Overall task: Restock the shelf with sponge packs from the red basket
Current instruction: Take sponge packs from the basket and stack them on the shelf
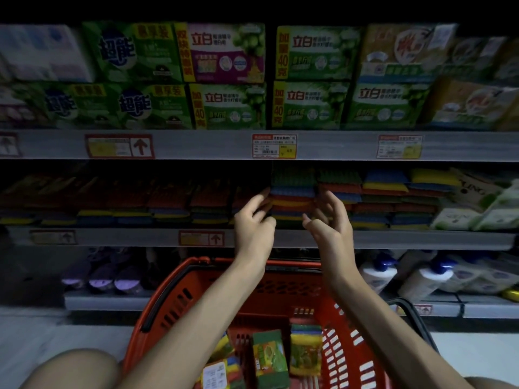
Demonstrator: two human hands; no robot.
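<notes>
Left hand (254, 220) and right hand (332, 220), fingers loose and grasping nothing, flank a sponge stack (292, 192) at the shelf (421, 239) front edge.

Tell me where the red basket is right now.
Head view, bottom centre: the red basket sits in front of the lowest shelf, right of a bare knee, with sponge packs inside it.

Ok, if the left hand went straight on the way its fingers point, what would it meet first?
Most likely the stack of multicoloured ridged sponge packs on the grey middle shelf: the left hand points up at its left edge. Depth is unclear; it may already touch.
</notes>
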